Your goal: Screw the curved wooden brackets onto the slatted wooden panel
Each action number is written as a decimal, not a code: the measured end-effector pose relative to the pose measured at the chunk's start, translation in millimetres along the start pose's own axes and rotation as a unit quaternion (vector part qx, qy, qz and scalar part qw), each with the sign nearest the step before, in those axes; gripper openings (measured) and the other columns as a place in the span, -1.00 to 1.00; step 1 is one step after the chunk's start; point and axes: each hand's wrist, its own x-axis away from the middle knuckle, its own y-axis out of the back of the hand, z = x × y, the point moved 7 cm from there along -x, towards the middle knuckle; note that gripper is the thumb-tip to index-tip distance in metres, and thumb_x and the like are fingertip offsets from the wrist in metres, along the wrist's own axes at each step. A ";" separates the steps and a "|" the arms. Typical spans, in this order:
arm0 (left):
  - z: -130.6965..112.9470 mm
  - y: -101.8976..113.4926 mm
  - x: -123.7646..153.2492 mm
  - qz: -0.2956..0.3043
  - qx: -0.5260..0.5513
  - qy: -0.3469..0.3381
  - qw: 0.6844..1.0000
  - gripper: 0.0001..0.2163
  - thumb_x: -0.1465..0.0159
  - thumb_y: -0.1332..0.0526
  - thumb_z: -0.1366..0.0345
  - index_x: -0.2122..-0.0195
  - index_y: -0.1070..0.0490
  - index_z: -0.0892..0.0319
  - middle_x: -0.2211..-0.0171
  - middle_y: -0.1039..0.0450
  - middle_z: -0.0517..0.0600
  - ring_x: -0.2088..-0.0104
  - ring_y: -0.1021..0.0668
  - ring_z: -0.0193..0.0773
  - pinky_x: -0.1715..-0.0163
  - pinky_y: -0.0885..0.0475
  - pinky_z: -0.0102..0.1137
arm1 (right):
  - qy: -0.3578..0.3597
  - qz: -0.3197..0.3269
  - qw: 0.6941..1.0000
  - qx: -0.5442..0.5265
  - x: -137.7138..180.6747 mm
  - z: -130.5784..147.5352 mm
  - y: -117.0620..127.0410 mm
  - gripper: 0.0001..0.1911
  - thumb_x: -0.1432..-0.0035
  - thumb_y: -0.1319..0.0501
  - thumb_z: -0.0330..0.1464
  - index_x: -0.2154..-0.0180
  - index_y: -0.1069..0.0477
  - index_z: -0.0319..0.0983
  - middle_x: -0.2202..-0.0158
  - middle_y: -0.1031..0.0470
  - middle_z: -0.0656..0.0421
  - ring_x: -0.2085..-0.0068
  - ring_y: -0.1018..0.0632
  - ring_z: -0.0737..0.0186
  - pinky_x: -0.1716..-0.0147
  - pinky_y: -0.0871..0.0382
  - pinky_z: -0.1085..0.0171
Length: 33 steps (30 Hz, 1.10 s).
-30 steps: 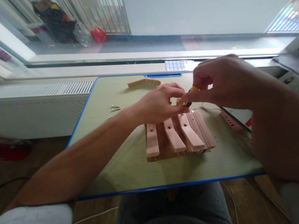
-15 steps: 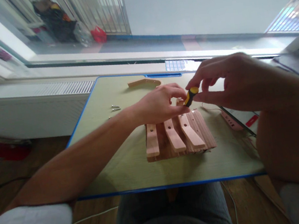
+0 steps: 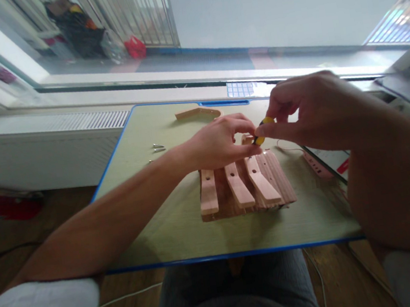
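My right hand (image 3: 307,115) pinches the yellow-and-black handle of a stubby screwdriver (image 3: 259,140) between thumb and fingers. The tool leans over the far side of a brown wooden board (image 3: 287,190); its tip is hidden. From the left, my left hand (image 3: 222,141) reaches over the board, thumb and forefinger closed around the screwdriver's lower end. Three pale wooden hooks lie across the board: a left one (image 3: 208,193), a middle one (image 3: 240,189) and a right one (image 3: 265,186). Each has a dark hole, and their far ends are partly covered by my left hand.
Another pale wooden hook (image 3: 197,112) lies at the back of the blue-edged table (image 3: 156,215). Several loose screws (image 3: 159,147) rest left of my left hand. A pink power strip (image 3: 317,165) with a cord is at the right, and a radiator (image 3: 37,140) stands at the left.
My right hand has turned about the screwdriver handle, with its thumb and fingers now further round it. My left hand and the board have hardly moved.
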 end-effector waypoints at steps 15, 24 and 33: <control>5.0 -0.7 0.3 -0.006 0.010 -0.011 1.000 -0.82 -0.39 -0.42 0.14 0.10 -0.74 0.08 -0.07 -0.67 0.06 0.01 -0.65 -0.16 -0.09 -0.49 -0.23 | 0.047 0.022 0.997 -0.052 4.7 4.7 2.9 -0.77 -0.29 -0.43 -0.13 0.12 -0.72 -0.09 0.26 -0.70 0.14 0.33 -0.60 0.11 0.32 -0.36 0.11; 0.7 -0.1 0.4 0.004 0.016 -0.006 1.000 -0.80 -0.37 -0.43 0.11 0.13 -0.74 0.09 -0.04 -0.65 0.07 0.04 -0.63 -0.17 0.05 -0.51 -0.30 | 0.048 0.042 0.996 -0.065 8.4 5.9 3.7 -0.86 -0.28 -0.37 -0.28 0.19 -0.74 -0.01 0.26 -0.75 0.21 0.33 -0.63 0.10 0.30 -0.36 0.12; 0.1 -0.1 0.5 0.005 0.008 -0.005 1.000 -0.79 -0.38 -0.42 0.09 0.15 -0.73 0.09 -0.07 -0.66 0.09 0.01 -0.63 -0.15 0.00 -0.53 -0.28 | 0.000 0.020 1.000 0.016 1.6 1.7 1.8 -0.73 -0.29 -0.46 -0.13 0.40 -0.61 -0.12 0.49 -0.58 0.14 0.47 -0.46 0.19 0.38 -0.30 0.08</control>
